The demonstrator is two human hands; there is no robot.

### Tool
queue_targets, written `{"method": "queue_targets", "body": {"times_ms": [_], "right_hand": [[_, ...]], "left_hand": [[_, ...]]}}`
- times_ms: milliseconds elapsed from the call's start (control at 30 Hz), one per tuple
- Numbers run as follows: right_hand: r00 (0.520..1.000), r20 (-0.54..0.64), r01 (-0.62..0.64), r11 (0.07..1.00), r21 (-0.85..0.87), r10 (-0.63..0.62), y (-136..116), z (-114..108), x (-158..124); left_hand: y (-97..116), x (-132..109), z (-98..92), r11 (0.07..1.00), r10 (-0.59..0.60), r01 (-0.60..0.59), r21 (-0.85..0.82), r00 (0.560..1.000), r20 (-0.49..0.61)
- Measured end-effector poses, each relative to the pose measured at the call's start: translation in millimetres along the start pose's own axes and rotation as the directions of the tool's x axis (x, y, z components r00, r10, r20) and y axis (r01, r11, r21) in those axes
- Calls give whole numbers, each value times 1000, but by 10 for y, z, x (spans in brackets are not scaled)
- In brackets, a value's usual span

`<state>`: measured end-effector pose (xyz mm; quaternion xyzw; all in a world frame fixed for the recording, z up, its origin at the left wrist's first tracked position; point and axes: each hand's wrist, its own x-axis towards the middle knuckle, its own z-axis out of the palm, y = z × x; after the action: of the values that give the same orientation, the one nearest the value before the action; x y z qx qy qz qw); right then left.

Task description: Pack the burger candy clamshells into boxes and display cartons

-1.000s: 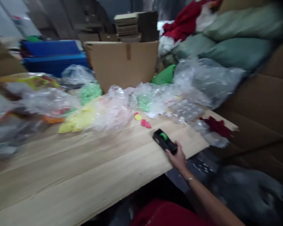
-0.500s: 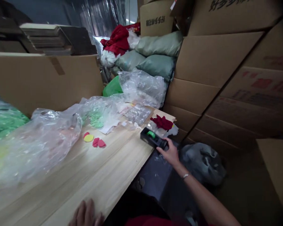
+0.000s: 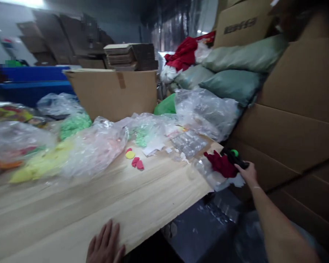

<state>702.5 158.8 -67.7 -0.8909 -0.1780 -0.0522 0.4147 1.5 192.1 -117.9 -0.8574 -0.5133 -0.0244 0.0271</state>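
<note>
My right hand grips the near end of a black tape dispenser with a green roll in it. The dispenser is at the table's far right corner, by a crumpled dark red cloth. My left hand lies flat on the wooden table near its front edge, fingers apart, holding nothing. Small pink pieces and a yellow round piece lie farther back on the table.
Plastic bags with yellow and pink contents cover the table's left and back. A clear plastic tray sits near the far right corner. Behind are an open cardboard box and green-grey sacks; stacked cartons stand at right.
My right hand has carried the tape dispenser farther away and to the right, up to the red cloth. The view has turned left. My left hand still rests on the table.
</note>
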Motion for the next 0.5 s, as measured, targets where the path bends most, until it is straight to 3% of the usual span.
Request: {"method": "queue_targets", "body": {"times_ms": [100, 167, 200, 233, 300, 400, 433, 500], "right_hand": [[998, -8, 57, 996, -61, -58, -37, -13, 35], [970, -90, 217, 971, -98, -226, -141, 1, -81], [912, -128, 377, 919, -112, -390, -208, 37, -212], [822, -151, 538, 836, -103, -548, -277, 95, -396], [613, -41, 789, 614, -14, -789, -396, 263, -905], [324, 74, 920, 332, 210, -943, -473, 524, -1791], [266, 117, 916, 289, 279, -957, -473, 585, -2040], [266, 200, 882, 322, 343, -943, -452, 655, -2382]], "left_hand": [[-1, -39, -18, 999, 16, -12, 44, 996, -82], [4, -69, -19, 997, 34, -26, 68, 993, -113], [10, -84, -22, 997, 42, -34, 73, 992, -117], [20, -96, -28, 997, 46, -37, 74, 992, -115], [49, -112, -55, 997, 41, -36, 63, 995, -88], [108, -113, -128, 1000, 8, -8, 23, 1000, -10], [128, -110, -158, 1000, -8, 7, 14, 1000, 16], [165, -101, -216, 999, -37, 37, -4, 997, 63]]}}
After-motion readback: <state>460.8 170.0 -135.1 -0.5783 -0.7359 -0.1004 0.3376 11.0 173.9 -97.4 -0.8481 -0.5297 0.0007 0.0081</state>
